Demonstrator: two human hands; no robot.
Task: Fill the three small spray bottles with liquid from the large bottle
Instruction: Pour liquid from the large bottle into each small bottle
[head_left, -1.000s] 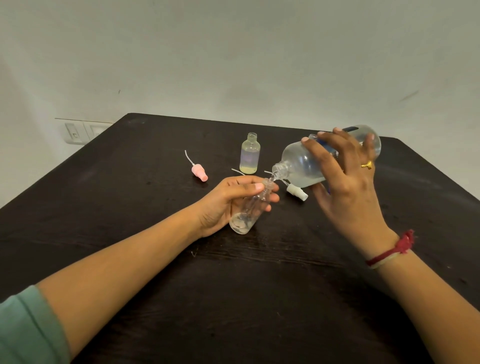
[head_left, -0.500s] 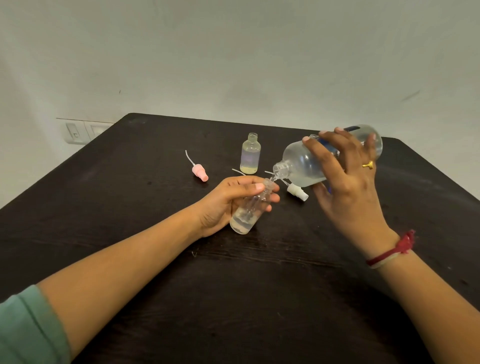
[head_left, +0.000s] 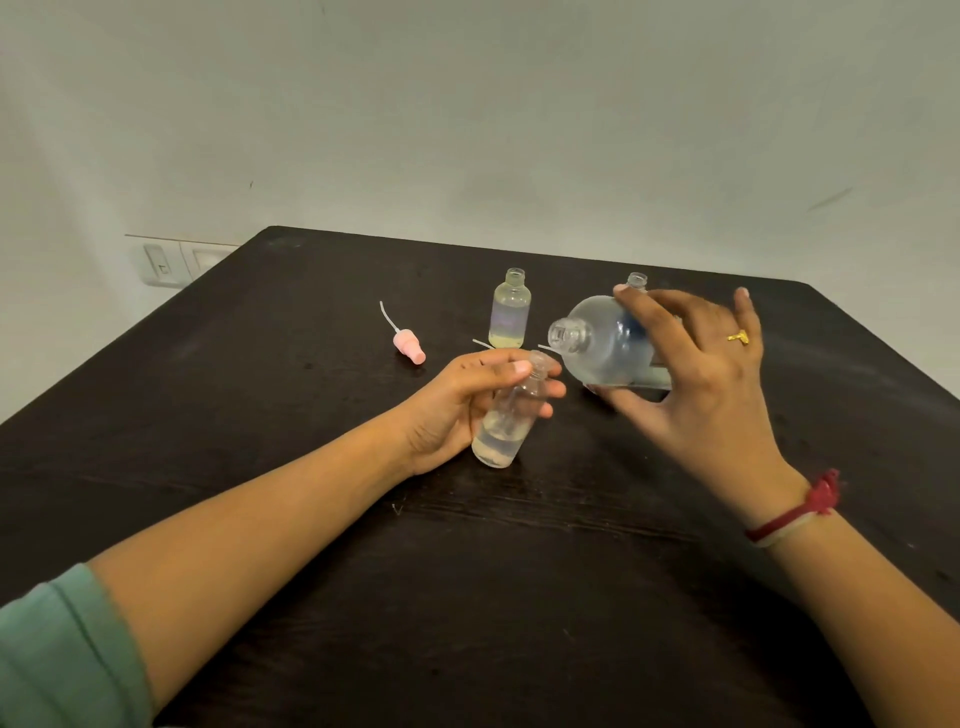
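My left hand (head_left: 457, 400) grips a small clear spray bottle (head_left: 506, 426), tilted, with liquid in its lower part and its mouth open. My right hand (head_left: 691, 374) holds the large clear bottle (head_left: 597, 345) on its side just right of the small one, its open mouth turned toward me and a little above the small bottle's mouth. No stream shows between them. A second small bottle (head_left: 510, 318) stands upright behind, holding pale liquid. The neck of a third small bottle (head_left: 637, 280) peeks out behind my right fingers; the rest is hidden.
A pink spray cap with its dip tube (head_left: 408, 345) lies on the dark table (head_left: 311, 519) left of the bottles. Thin white dip tubes (head_left: 480, 343) show near the standing bottle. A wall socket (head_left: 161, 265) sits beyond the table's left edge.
The large bottle has swung its mouth off the small bottle's neck and turned toward me; the pour has stopped. The liquid level in the held small bottle is higher than a second ago.
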